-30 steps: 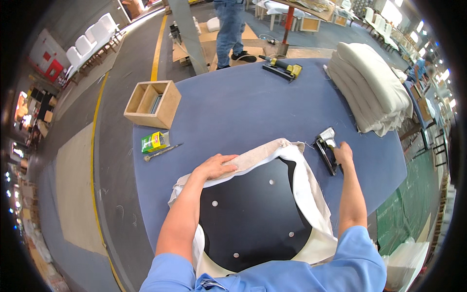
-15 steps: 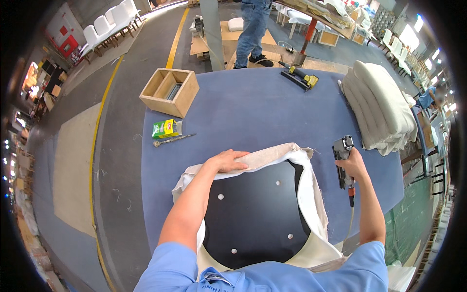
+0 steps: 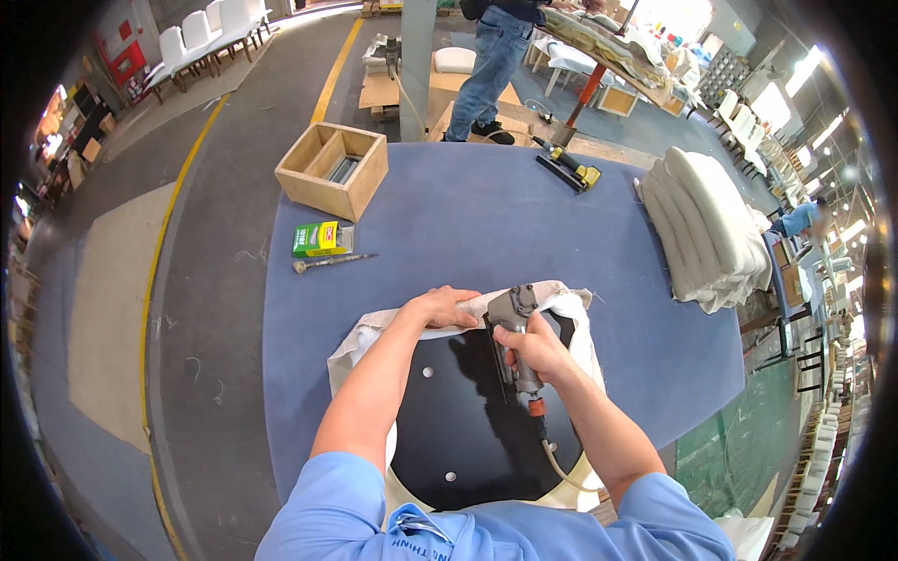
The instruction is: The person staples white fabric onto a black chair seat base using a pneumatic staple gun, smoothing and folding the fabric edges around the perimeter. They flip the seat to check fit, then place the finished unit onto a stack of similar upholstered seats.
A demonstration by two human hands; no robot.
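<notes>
A black seat panel [image 3: 458,411] with several round holes lies on the blue table, wrapped at its border by white padding and beige fabric [image 3: 369,329]. My left hand [image 3: 441,307] presses the folded fabric down over the panel's far edge, its fingers lying flat. In my right hand [image 3: 535,348] is a grey pneumatic staple gun [image 3: 513,307], gripped by its handle. Its nose end is at the fabric on the far edge, just right of my left fingers; whether it touches cannot be seen. An air hose [image 3: 561,472] runs from the gun's red coupling toward my body.
A two-part wooden box [image 3: 360,198] of staples stands at the table's far left, with a green-yellow carton [image 3: 316,239] and a thin pointed tool [image 3: 327,263] nearer. A second, yellow-black staple gun [image 3: 569,170] lies far right beside stacked beige fabric [image 3: 706,229]. A person [image 3: 491,70] stands beyond the table.
My right hand has swung the staple gun left from beside the panel to over its far edge. My left hand has stayed on the fabric. The view has shifted slightly.
</notes>
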